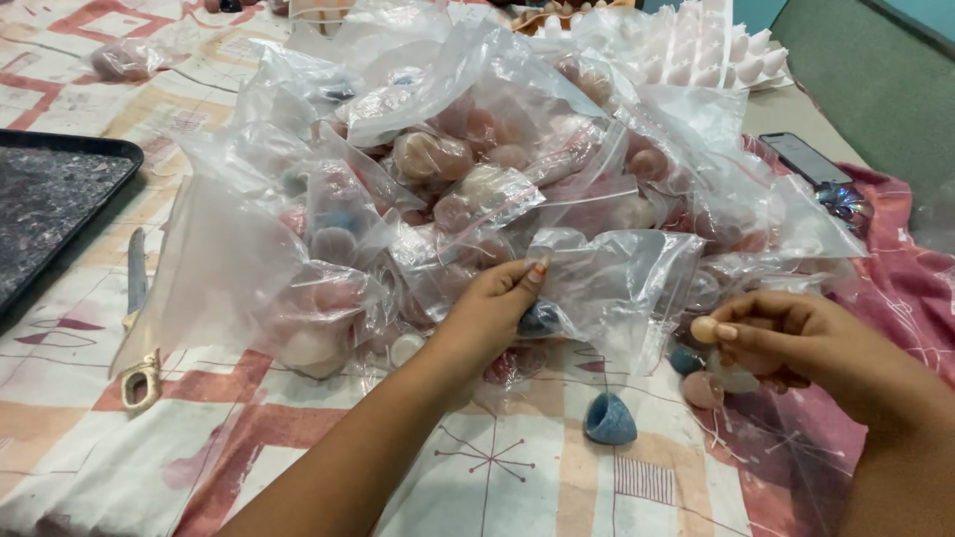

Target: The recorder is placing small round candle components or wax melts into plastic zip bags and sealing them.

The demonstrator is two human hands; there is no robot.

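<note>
Left hand (494, 303) pinches crinkly clear bag (607, 283); right hand (796, 338) holds smooth round bead (704, 329).

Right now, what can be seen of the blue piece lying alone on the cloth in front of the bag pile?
The blue piece is a small, rounded, cone-like lump, matte dusty blue with a slightly rough, stone-like or waxy surface. It has a dark hollow opening facing left and toward the camera. It rests on the patterned tablecloth, apart from the pile of clear plastic bags. Neither the left hand nor the right hand touches it; nothing but the cloth does.
</note>
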